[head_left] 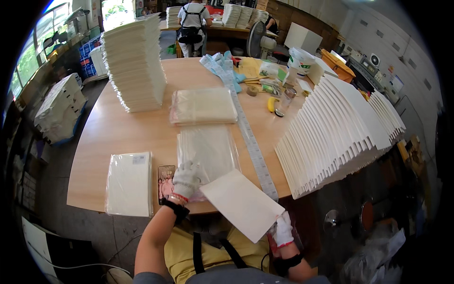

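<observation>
My left hand (187, 180), in a white knit glove, rests at the near left corner of a pile of clear plastic bags (205, 149), its fingers stretched over the film. A phone (166, 183) with a lit screen lies just left of that hand. My right hand (283, 230), also gloved, grips the lower right corner of a flat white board-like pack (243, 203). The pack is tilted over the table's front edge, its upper left corner close to the bags. Further left lies a similar white pack wrapped in clear plastic (129, 183), with a small label.
A tall white stack (132, 64) stands at the back left, and leaning rows of white packs (326, 132) fill the right. A second bag bundle (203, 106) lies beyond the first. A label strip (253, 146), a banana (271, 104) and a bottle (285, 102) are nearby. Another person (193, 23) stands behind.
</observation>
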Demonstrator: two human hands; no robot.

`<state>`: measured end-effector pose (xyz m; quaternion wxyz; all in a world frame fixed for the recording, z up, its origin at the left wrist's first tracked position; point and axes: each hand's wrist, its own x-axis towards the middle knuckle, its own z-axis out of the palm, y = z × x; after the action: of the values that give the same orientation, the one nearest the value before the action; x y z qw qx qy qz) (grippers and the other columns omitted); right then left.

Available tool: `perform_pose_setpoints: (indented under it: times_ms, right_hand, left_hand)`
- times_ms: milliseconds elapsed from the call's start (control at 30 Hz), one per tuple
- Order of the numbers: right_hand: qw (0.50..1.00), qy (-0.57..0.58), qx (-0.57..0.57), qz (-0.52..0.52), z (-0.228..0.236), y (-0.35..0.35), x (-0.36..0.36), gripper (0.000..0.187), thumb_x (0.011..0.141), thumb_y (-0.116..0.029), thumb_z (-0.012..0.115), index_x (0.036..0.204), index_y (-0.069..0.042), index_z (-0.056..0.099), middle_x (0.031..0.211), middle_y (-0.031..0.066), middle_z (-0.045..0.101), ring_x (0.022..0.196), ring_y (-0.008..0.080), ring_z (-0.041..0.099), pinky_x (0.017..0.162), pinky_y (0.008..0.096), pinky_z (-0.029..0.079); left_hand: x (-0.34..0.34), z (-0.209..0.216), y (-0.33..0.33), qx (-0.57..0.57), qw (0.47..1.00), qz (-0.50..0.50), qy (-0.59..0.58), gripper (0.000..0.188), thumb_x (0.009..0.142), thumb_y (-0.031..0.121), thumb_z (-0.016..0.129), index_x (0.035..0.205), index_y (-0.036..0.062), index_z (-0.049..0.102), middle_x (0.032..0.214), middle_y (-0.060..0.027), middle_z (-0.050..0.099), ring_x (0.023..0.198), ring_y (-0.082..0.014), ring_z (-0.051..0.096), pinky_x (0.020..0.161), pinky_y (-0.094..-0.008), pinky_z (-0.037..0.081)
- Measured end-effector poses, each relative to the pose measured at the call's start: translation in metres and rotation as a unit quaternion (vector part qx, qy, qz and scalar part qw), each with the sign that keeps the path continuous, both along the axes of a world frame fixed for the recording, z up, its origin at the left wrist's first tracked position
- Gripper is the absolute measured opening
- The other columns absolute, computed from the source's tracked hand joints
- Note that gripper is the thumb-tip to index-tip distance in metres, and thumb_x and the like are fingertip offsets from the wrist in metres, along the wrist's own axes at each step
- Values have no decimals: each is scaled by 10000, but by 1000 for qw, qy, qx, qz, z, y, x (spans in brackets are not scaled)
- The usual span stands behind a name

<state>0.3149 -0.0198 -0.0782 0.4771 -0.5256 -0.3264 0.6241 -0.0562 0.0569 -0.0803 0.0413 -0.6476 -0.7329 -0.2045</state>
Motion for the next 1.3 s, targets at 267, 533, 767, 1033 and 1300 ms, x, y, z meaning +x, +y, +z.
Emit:
perform_pose_setpoints:
  times_ms: [267, 533, 767, 1033, 1300]
  right_hand:
    - [992, 73, -44, -96, -7, -1, -18, 188, 924, -64, 391, 1088, -121, 462, 841, 20, 587, 526, 51, 483, 422, 186, 409]
    - [987, 128, -64, -76, -5, -11, -20, 179, 935, -76, 402, 1091, -136, 465, 846, -2, 583, 518, 55, 480, 414, 180, 391]
    - [990, 76, -108, -42, -8, -49, -24, 224, 953, -82, 377, 1154, -151, 446, 907, 45, 576, 554, 92, 503, 422, 230, 420]
    - [975, 188, -104, -55, -66, -28, -77, 84, 958, -121, 472, 1033, -110, 434, 908, 87, 595, 685, 244, 656, 529, 398, 566]
    - [912, 402, -69, 32, -52, 4, -74, 177, 925, -61, 465, 1097, -63, 421, 1037, 153, 551, 945, 389, 619, 802, 521, 543]
  left_hand:
    - [7, 28, -13, -220, 789, 50, -571, 253, 890, 259, 526, 962, 47, 643, 880, -193, 659, 715, -298, 664, 701, -384, 521]
    - [104, -88, -32, 111, 766, -43, -632, 377, 947, 287, 436, 1179, 7, 532, 1118, -118, 638, 939, -330, 628, 837, -418, 516]
    - [154, -174, -97, -138, -5, -249, -959, 608, 961, 497, 306, 1368, 60, 416, 1342, -152, 492, 1230, -319, 458, 1083, -445, 330]
    - [171, -128, -151, -159, 648, 65, -742, 163, 911, 183, 597, 985, 41, 626, 809, -24, 617, 675, -128, 560, 581, -295, 461]
    - [146, -129, -145, -224, 713, 22, -664, 463, 900, 315, 629, 1265, 66, 492, 1058, -41, 564, 897, -121, 527, 723, -286, 464]
